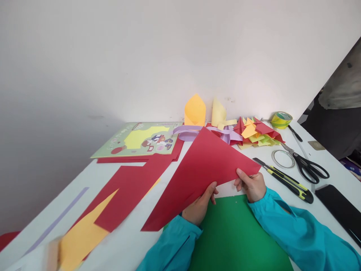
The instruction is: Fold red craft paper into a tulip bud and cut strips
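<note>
Two thumbs steady a tilted red sheet

Taking the middle of the red sheet [203, 165] as the centre of a clock, with 12 o'clock towards the wall [158, 60], the left hand [199, 205] is at 6 o'clock and the right hand [252, 184] just past 3. The sheet slants in front of the person over the surface [126, 244], partly covering a green sheet [237, 237] at 5 o'clock. Its long corner points to 8 o'clock; whether that corner touches down, I cannot tell.

The left grip is pinching the lower edge, thumb on the red face and fingers mostly hidden behind. The right grip is pinching near the 3 o'clock corner the same way. Whether the sheet is one layer or doubled is not clear.

To hold it well, I would keep both thumbs flat and light, since hard pressure could dent thin paper, and keep the edge between them taut so it does not bow. The far corner has no support, so slow, matched turns of both wrists should suit it best. A cutter [284, 180] and scissors [307, 165] sit beyond the right hand around 3 o'clock, so the right sleeve [301, 229] deserves care.
</note>
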Demonstrator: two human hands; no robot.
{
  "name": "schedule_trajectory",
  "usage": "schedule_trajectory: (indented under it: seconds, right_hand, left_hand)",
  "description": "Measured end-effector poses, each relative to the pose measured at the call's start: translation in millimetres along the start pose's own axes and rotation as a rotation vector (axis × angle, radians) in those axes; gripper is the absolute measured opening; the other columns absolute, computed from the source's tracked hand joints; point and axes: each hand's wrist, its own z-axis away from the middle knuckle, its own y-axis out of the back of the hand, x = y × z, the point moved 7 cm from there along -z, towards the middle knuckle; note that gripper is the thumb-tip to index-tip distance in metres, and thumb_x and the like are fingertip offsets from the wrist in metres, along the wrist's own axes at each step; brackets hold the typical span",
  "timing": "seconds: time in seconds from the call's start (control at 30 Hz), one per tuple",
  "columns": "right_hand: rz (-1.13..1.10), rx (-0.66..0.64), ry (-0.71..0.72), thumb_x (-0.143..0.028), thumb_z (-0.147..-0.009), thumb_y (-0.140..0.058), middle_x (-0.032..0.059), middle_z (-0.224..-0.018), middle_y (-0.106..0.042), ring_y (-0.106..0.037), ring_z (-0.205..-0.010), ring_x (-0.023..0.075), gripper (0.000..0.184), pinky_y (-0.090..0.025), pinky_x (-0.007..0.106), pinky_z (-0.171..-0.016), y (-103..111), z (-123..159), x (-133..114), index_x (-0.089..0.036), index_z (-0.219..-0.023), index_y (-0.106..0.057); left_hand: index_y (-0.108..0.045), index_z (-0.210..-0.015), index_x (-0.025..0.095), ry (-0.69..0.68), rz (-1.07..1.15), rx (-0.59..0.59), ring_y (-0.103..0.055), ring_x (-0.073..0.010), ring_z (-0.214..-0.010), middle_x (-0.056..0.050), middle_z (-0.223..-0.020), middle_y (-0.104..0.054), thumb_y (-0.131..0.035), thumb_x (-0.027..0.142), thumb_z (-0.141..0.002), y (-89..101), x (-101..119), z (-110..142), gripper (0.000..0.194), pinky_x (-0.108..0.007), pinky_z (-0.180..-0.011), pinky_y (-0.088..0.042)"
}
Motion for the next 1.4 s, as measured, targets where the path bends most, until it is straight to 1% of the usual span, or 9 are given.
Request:
schedule_trajectory:
  seconds: [0.13, 0.33, 0.5, 0.67, 0.87, 1.03, 1.17, 1.3, 1.4]
  right_hand:
    - [-0.006, 0.025, -0.074, -0.052, -0.064, -0.07, 0.0064, -0.042, -0.061, -0.048, -0.03, 0.0111, 0.044, -0.037, 0.024, -0.033, 4.5, -2.8, 6.6, -0.014, -0.043, -0.061]
    - [0.062, 0.016, -0.106, -0.064, -0.074, -0.052, 0.0074, -0.034, -0.055, -0.047, -0.03, 0.0113, 0.061, -0.037, 0.024, -0.036, 7.1, -4.6, 9.3, -0.014, -0.04, -0.06]
    - [-0.013, -0.013, -0.137, -0.07, -0.073, -0.046, 0.0111, -0.041, -0.06, -0.051, -0.033, 0.0136, 0.066, -0.039, 0.025, -0.036, 5.3, -6.4, 13.5, -0.014, -0.04, -0.058]
    - [-0.097, -0.044, -0.129, -0.072, -0.07, -0.049, 0.0124, -0.048, -0.064, -0.058, -0.041, 0.0169, 0.063, -0.044, 0.026, -0.039, 1.5, -5.8, 11.9, -0.013, -0.049, -0.061]
    - [-0.237, -0.015, -0.124, -0.07, -0.064, -0.058, 0.0104, -0.045, -0.062, -0.056, -0.039, 0.0178, 0.057, -0.046, 0.029, -0.04, -1.0, -3.4, 5.1, -0.014, -0.052, -0.06]
    - [-0.287, -0.046, -0.128, -0.07, -0.068, -0.051, 0.0096, -0.046, -0.062, -0.053, -0.036, 0.0164, 0.059, -0.043, 0.028, -0.038, -1.4, -4.0, 4.0, -0.013, -0.055, -0.063]
    - [-0.185, -0.113, -0.089, -0.066, -0.068, -0.057, 0.0092, -0.047, -0.063, -0.052, -0.037, 0.0145, 0.056, -0.043, 0.027, -0.041, -2.9, -1.5, 2.9, -0.012, -0.053, -0.064]
    - [0.049, -0.195, 0.017, -0.043, -0.066, -0.072, 0.0047, -0.045, -0.062, -0.053, -0.039, 0.0116, 0.034, -0.042, 0.024, -0.044, -7.6, 4.1, -1.2, -0.013, -0.052, -0.065]
    - [0.045, -0.202, 0.038, -0.041, -0.068, -0.071, 0.0036, -0.049, -0.064, -0.052, -0.038, 0.0104, 0.031, -0.04, 0.022, -0.041, -8.4, 4.7, -0.6, -0.014, -0.053, -0.066]
  left_hand:
    - [-0.06, -0.049, 0.024, -0.007, 0.015, 0.007, -0.06, -0.0181, -0.058, 0.003, -0.047, -0.059, -0.051, 0.052, -0.077, 0.2, -2.4, -0.6, 0.041, -0.035, -0.076, -0.045]
    - [-0.058, -0.049, 0.023, 0.0, 0.054, 0.016, -0.058, -0.0169, -0.054, 0.004, -0.045, -0.056, -0.05, 0.054, -0.077, -1.3, 0.3, 1.7, 0.042, -0.034, -0.075, -0.046]
    - [-0.058, -0.049, 0.024, -0.017, 0.057, 0.059, -0.059, -0.0171, -0.054, 0.004, -0.044, -0.057, -0.051, 0.053, -0.076, 1.0, -2.2, 0.5, 0.041, -0.033, -0.073, -0.048]
    - [-0.058, -0.051, 0.023, -0.026, 0.094, 0.013, -0.058, -0.0158, -0.05, 0.004, -0.045, -0.057, -0.052, 0.051, -0.077, -0.5, -3.2, -1.2, 0.039, -0.032, -0.072, -0.049]
    - [-0.058, -0.049, 0.023, -0.003, 0.097, 0.032, -0.058, -0.0161, -0.052, 0.003, -0.044, -0.056, -0.053, 0.051, -0.076, 0.4, -0.9, 1.1, 0.04, -0.033, -0.073, -0.047]
    - [-0.058, -0.05, 0.022, 0.013, 0.178, 0.016, -0.056, -0.0151, -0.048, 0.003, -0.044, -0.056, -0.054, 0.051, -0.076, -0.7, -1.5, -0.2, 0.039, -0.032, -0.067, -0.049]
    - [-0.058, -0.05, 0.021, 0.067, 0.292, 0.034, -0.053, -0.0141, -0.043, 0.002, -0.045, -0.057, -0.057, 0.051, -0.073, -1.6, -7.5, -1.6, 0.037, -0.03, -0.056, -0.048]
    - [-0.058, -0.049, 0.02, 0.063, 0.278, 0.036, -0.054, -0.0139, -0.044, 0.002, -0.044, -0.056, -0.058, 0.05, -0.073, -1.7, -6.2, -0.7, 0.038, -0.029, -0.06, -0.048]
    - [-0.058, -0.048, 0.02, 0.06, 0.253, 0.046, -0.054, -0.0137, -0.045, 0.003, -0.043, -0.055, -0.058, 0.049, -0.074, -0.5, -4.4, 0.2, 0.038, -0.029, -0.063, -0.048]
